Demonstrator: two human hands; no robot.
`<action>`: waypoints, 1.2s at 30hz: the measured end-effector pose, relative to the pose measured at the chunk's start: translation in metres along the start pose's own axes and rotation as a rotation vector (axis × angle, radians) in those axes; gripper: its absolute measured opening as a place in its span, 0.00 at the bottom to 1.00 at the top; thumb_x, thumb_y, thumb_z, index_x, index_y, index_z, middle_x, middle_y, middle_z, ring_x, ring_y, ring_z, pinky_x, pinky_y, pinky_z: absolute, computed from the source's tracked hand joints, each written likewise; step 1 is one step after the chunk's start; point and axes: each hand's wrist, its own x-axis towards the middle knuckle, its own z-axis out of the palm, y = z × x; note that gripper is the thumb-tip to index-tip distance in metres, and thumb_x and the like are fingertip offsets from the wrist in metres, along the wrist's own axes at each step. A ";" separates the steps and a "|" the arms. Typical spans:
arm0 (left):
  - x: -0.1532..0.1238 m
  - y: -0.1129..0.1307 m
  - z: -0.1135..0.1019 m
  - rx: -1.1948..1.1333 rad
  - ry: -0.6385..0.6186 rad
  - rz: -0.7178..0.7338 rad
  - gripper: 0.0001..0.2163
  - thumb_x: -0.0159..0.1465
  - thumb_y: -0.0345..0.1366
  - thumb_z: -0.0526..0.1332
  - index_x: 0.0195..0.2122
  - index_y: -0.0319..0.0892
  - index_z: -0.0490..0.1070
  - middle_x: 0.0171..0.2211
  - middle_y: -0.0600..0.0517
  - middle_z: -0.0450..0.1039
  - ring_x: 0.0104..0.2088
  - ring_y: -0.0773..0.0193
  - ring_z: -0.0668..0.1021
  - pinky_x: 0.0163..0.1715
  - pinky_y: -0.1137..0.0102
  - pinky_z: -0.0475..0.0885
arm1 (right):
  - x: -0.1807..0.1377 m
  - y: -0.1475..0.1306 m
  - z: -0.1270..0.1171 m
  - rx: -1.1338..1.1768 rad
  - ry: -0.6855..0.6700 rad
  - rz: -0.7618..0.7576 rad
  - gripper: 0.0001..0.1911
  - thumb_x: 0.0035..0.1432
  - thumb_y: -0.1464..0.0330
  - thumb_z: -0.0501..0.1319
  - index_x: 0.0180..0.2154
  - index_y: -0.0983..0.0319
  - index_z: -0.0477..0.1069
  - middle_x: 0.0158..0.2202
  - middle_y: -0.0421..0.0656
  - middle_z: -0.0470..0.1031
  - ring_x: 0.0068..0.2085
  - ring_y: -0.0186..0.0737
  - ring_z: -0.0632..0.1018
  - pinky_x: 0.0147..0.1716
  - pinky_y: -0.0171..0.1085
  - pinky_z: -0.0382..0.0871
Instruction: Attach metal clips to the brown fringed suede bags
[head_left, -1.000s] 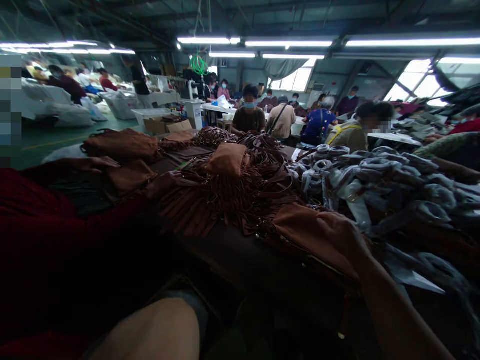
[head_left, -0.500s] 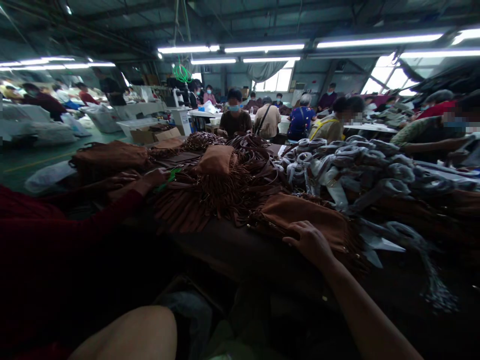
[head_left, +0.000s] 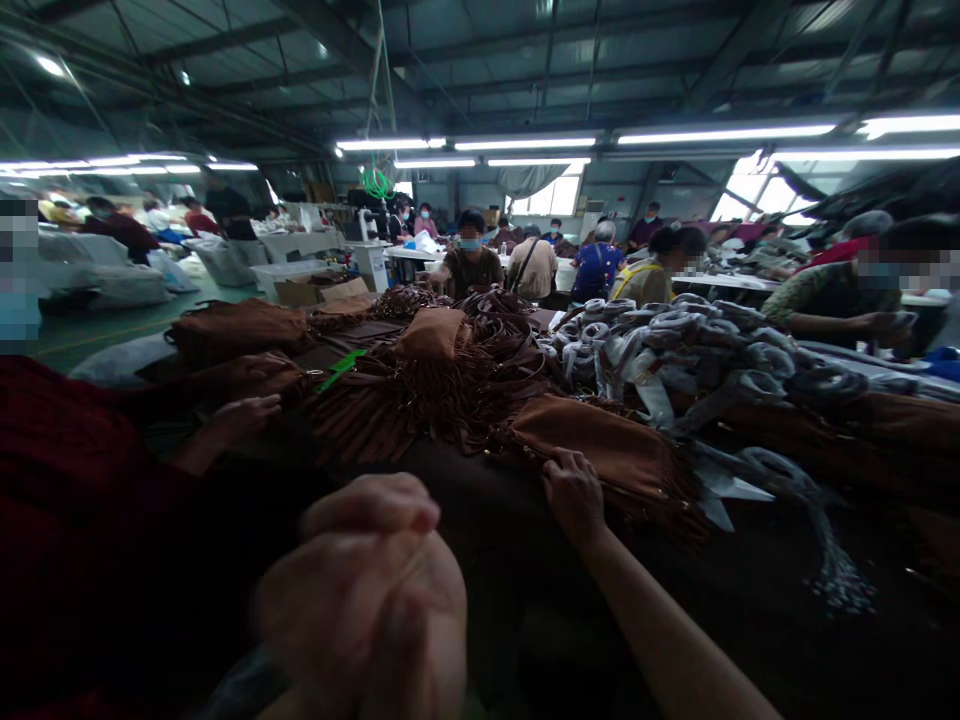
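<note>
A brown suede-like fringed bag (head_left: 600,445) lies flat on the dark table, its fringe spreading at the right end. Against its near left edge, my right hand (head_left: 576,495) has its fingers bent, gripping that edge. My left hand (head_left: 367,590) is raised close to the camera, blurred, with its fingers curled in. Whatever it may hold is too small or hidden to make out. Beyond both hands, a smaller brown fringed piece (head_left: 433,333) tops a heap of dark fringe and straps (head_left: 517,350).
At the left, a co-worker in a red sleeve (head_left: 67,450) works with both hands by a brown bag (head_left: 240,325). A green object (head_left: 341,368) lies nearby. Plastic-wrapped coiled straps (head_left: 667,340) are heaped at the right. Several people sit at tables behind.
My left hand has risen into view, fingers curled. My right hand's fingers have moved from lying over the bag to bending at its near edge. The co-worker's hands have drawn left from the green object.
</note>
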 end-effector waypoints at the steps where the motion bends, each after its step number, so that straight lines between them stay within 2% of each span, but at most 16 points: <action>1: 0.004 -0.002 0.009 -0.028 0.063 -0.011 0.12 0.68 0.41 0.47 0.51 0.52 0.61 0.46 0.46 0.68 0.48 0.55 0.70 0.45 0.53 0.70 | 0.000 0.000 0.002 0.012 0.005 -0.002 0.03 0.54 0.72 0.60 0.31 0.59 0.72 0.45 0.48 0.71 0.47 0.48 0.68 0.47 0.45 0.62; 3: 0.013 -0.016 0.031 -0.063 0.088 -0.058 0.10 0.67 0.38 0.49 0.49 0.48 0.62 0.44 0.47 0.68 0.46 0.57 0.71 0.46 0.56 0.70 | 0.000 0.002 0.003 0.062 0.009 -0.007 0.04 0.56 0.73 0.58 0.31 0.59 0.71 0.44 0.47 0.72 0.47 0.46 0.69 0.47 0.44 0.61; 4: 0.018 -0.028 0.043 -0.052 0.025 -0.082 0.09 0.66 0.36 0.52 0.47 0.46 0.63 0.43 0.47 0.69 0.45 0.59 0.72 0.46 0.58 0.70 | 0.000 0.004 0.001 0.093 0.015 -0.002 0.05 0.57 0.73 0.57 0.31 0.59 0.71 0.44 0.47 0.72 0.46 0.46 0.69 0.47 0.43 0.61; 7: 0.025 -0.070 0.083 0.141 -0.276 -0.134 0.10 0.62 0.30 0.54 0.45 0.44 0.65 0.42 0.48 0.70 0.45 0.59 0.72 0.48 0.60 0.68 | -0.002 0.007 -0.011 0.180 0.050 0.024 0.05 0.59 0.71 0.55 0.34 0.59 0.70 0.41 0.45 0.73 0.44 0.44 0.70 0.47 0.42 0.62; 11: 0.019 -0.102 0.132 0.339 -0.523 -0.006 0.23 0.57 0.29 0.60 0.55 0.43 0.62 0.53 0.45 0.66 0.55 0.54 0.65 0.57 0.57 0.60 | -0.008 0.008 -0.031 0.278 0.102 0.070 0.05 0.61 0.70 0.54 0.36 0.59 0.69 0.39 0.44 0.74 0.42 0.43 0.71 0.45 0.41 0.63; 13: 0.017 -0.106 0.150 0.371 -0.607 0.060 0.21 0.58 0.30 0.60 0.54 0.42 0.65 0.52 0.45 0.67 0.55 0.54 0.65 0.58 0.56 0.57 | -0.014 0.010 -0.037 0.318 0.108 0.087 0.06 0.61 0.69 0.54 0.36 0.59 0.69 0.39 0.44 0.74 0.42 0.43 0.72 0.46 0.41 0.63; 15: 0.021 -0.108 0.161 0.373 -0.669 0.112 0.15 0.61 0.31 0.58 0.50 0.44 0.69 0.48 0.46 0.71 0.52 0.56 0.68 0.57 0.56 0.57 | -0.023 0.014 -0.040 0.360 0.119 0.093 0.06 0.62 0.68 0.54 0.36 0.58 0.69 0.39 0.44 0.74 0.43 0.43 0.73 0.46 0.41 0.64; 18: 0.038 -0.109 0.166 0.340 -0.697 0.170 0.13 0.64 0.32 0.54 0.48 0.44 0.72 0.45 0.48 0.74 0.48 0.58 0.71 0.53 0.59 0.61 | -0.041 0.021 -0.041 0.462 0.171 0.150 0.07 0.62 0.66 0.54 0.38 0.58 0.70 0.41 0.44 0.75 0.44 0.42 0.74 0.46 0.41 0.66; 20: 0.050 -0.109 0.164 0.311 -0.671 0.182 0.14 0.64 0.32 0.54 0.49 0.43 0.71 0.46 0.48 0.73 0.48 0.58 0.71 0.52 0.61 0.63 | -0.053 0.025 -0.042 0.555 0.176 0.250 0.09 0.61 0.62 0.55 0.39 0.57 0.71 0.40 0.44 0.75 0.43 0.42 0.75 0.44 0.41 0.68; 24: 0.062 -0.110 0.157 0.245 -0.601 0.154 0.14 0.64 0.31 0.54 0.50 0.44 0.70 0.45 0.49 0.73 0.47 0.59 0.71 0.51 0.63 0.65 | -0.060 0.037 -0.046 0.868 0.074 0.599 0.18 0.58 0.53 0.55 0.36 0.60 0.73 0.31 0.44 0.77 0.33 0.44 0.78 0.31 0.39 0.71; 27: 0.052 -0.111 0.152 0.169 -0.618 0.160 0.13 0.65 0.33 0.55 0.49 0.44 0.71 0.44 0.49 0.73 0.46 0.60 0.71 0.49 0.65 0.66 | -0.052 0.050 -0.048 1.209 0.081 0.907 0.26 0.54 0.48 0.56 0.38 0.64 0.71 0.32 0.47 0.78 0.27 0.43 0.77 0.21 0.38 0.71; 29: 0.038 -0.110 0.150 0.145 -0.656 0.181 0.12 0.65 0.33 0.55 0.48 0.44 0.71 0.43 0.50 0.73 0.45 0.62 0.71 0.48 0.67 0.67 | -0.046 0.057 -0.048 1.330 0.099 1.030 0.26 0.51 0.48 0.59 0.37 0.66 0.71 0.34 0.48 0.78 0.25 0.43 0.77 0.21 0.39 0.72; 31: 0.025 -0.106 0.149 0.212 -0.655 0.196 0.12 0.64 0.32 0.55 0.48 0.43 0.71 0.44 0.49 0.72 0.46 0.61 0.71 0.48 0.67 0.67 | -0.039 0.064 -0.050 1.288 0.112 1.056 0.24 0.49 0.51 0.61 0.35 0.66 0.72 0.32 0.49 0.78 0.26 0.44 0.77 0.23 0.39 0.72; 32: 0.020 -0.103 0.149 0.280 -0.636 0.197 0.13 0.64 0.32 0.55 0.49 0.43 0.71 0.44 0.48 0.72 0.46 0.60 0.70 0.48 0.65 0.67 | -0.035 0.066 -0.053 1.197 0.112 1.035 0.22 0.49 0.52 0.61 0.34 0.67 0.73 0.29 0.49 0.78 0.26 0.45 0.78 0.24 0.40 0.72; 34: 0.016 -0.095 0.151 0.432 -0.599 0.188 0.14 0.64 0.33 0.55 0.51 0.43 0.70 0.42 0.46 0.71 0.45 0.57 0.70 0.46 0.63 0.68 | -0.021 0.069 -0.065 0.902 0.113 0.943 0.21 0.50 0.54 0.59 0.30 0.67 0.74 0.26 0.50 0.77 0.28 0.48 0.78 0.28 0.40 0.71; 36: 0.023 -0.084 0.157 0.512 -0.590 0.153 0.14 0.63 0.35 0.55 0.50 0.42 0.70 0.40 0.45 0.71 0.42 0.56 0.71 0.41 0.64 0.69 | 0.001 0.067 -0.084 0.561 0.130 0.797 0.21 0.52 0.55 0.56 0.29 0.68 0.76 0.26 0.52 0.77 0.32 0.49 0.78 0.32 0.40 0.69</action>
